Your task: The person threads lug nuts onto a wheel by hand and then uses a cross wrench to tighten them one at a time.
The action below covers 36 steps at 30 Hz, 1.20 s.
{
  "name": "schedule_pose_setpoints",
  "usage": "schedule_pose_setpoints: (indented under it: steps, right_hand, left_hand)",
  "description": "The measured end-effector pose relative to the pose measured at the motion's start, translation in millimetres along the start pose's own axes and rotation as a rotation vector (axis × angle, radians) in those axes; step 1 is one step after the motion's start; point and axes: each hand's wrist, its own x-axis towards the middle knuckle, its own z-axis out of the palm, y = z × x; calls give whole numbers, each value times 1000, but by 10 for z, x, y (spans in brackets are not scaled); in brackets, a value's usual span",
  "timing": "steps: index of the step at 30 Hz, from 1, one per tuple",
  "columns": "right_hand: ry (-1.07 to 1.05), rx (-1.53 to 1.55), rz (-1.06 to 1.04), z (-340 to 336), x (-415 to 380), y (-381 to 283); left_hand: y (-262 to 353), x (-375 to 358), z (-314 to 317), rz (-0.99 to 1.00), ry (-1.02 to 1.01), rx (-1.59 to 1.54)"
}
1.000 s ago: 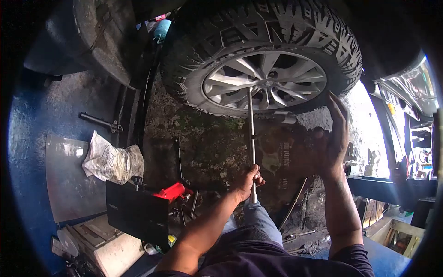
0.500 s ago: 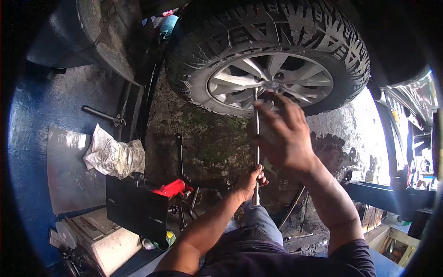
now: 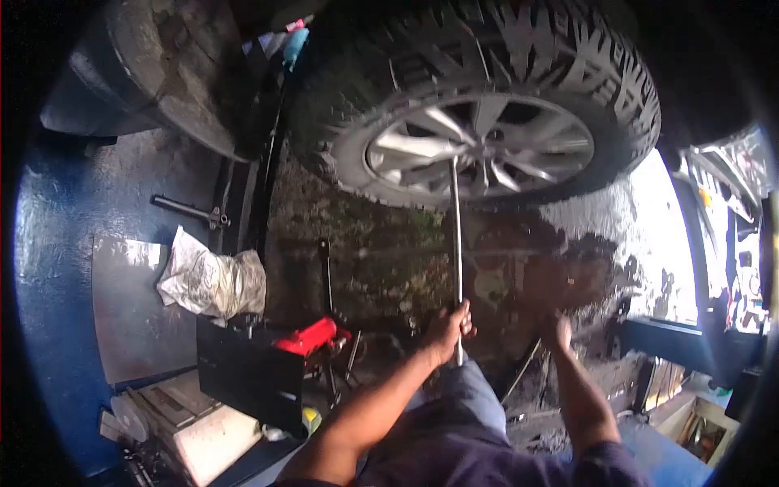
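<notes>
A wheel with a chunky-tread tire (image 3: 349,166) and a silver spoked rim (image 3: 491,105) fills the top middle. From close to the rim's centre a long, thin metal lug wrench (image 3: 457,243) runs down toward my body. Near its lower end, my left hand (image 3: 449,334) is wrapped around the shaft. My right hand (image 3: 561,331) is off the wrench, low and to the right over the dark floor; motion smears it and its fingers cannot be made out.
A crumpled whitish bag (image 3: 215,276) lies at left on a metal sheet (image 3: 122,325), below a metal part (image 3: 191,209). A black panel (image 3: 247,369) and a red tool (image 3: 312,335) stand lower left. At right is a blue beam (image 3: 661,339), with a wooden box (image 3: 698,418) below.
My right hand has dropped from beside the rim, down and to the right, away from the wrench. My left hand keeps its grip. The view has shifted slightly.
</notes>
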Motion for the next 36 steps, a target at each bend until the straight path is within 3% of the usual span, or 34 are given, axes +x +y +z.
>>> schedule_pose_setpoints:
  steps: [2,4,8,10,12,13,14,16,17,18,20,22,23,24,25,26,27,28,29,30,31,33,35,36]
  right_hand:
    - [85,281,-170,-104,-480,-284]
    - [133,633,-231,-650,-881,-990]
    - [538,369,-672,-1554,-942,-1951]
    - [545,426,-830,-1895,-829,-2467]
    - [396,354,-1070,-2208,-752,-3121]
    - [381,336,-1188,-2167,-660,-3475]
    - [253,229,-1215,-2115,-630,-3827]
    - [222,76,-1223,-1722,-535,-4425]
    - [0,-57,-1207,-1520,-457,-4662]
    - [-220,-190,-1180,-1414,-377,-4787]
    - [-182,-267,-1209,-1621,-367,-4663]
    - [-110,-371,-1308,-2109,-258,-4281]
    - [395,208,-1370,-1997,-116,-3944]
    - [361,296,-1355,-2180,-215,-3804]
    - [233,418,-1258,-2272,-335,-3649]
    - [208,554,-1145,-2241,-356,-3443]
    - [436,703,-1089,-2034,-267,-3245]
    - [383,881,-858,-1930,-308,-3059]
    - [489,874,-686,-1735,-225,-2822]
    - [531,664,-548,-1537,-74,-2611]
    - [437,577,-508,-1302,173,-2390]
    - [270,-32,-615,-615,729,-1856]
    - [-229,-34,-501,-524,986,-1866]
    - [-274,14,-470,-460,1059,-1833]
  left_hand:
    - [-12,60,34,-6,25,10]
    - [-52,111,-10,-15,25,-2]
    - [54,42,19,-23,-28,27]
    - [-41,111,-80,-4,-80,29]
    - [-91,98,-53,73,-103,108]
    - [-141,165,-164,-44,-153,108]
    - [-219,197,-254,-125,-212,-58]
    - [-304,274,-348,-283,-327,-390]
    - [-68,-1,18,-288,-174,-4]
    - [-82,29,-29,-260,-224,-41]
    - [-149,106,-155,-209,-326,-125]
    - [-256,202,-120,36,-112,234]
    - [-176,174,-90,2,-142,176]
    - [-56,97,-18,-30,-170,120]
    - [-31,5,211,-16,27,107]
    - [14,-34,241,-6,23,85]
    - [36,-45,259,11,17,53]
    - [50,-63,272,26,23,14]
    - [111,-87,294,-30,58,41]
    - [101,-75,261,1,51,85]
    - [74,-52,210,37,48,132]
    - [101,-110,262,51,69,163]
    - [40,-133,257,50,104,126]
    - [15,-129,261,49,122,105]
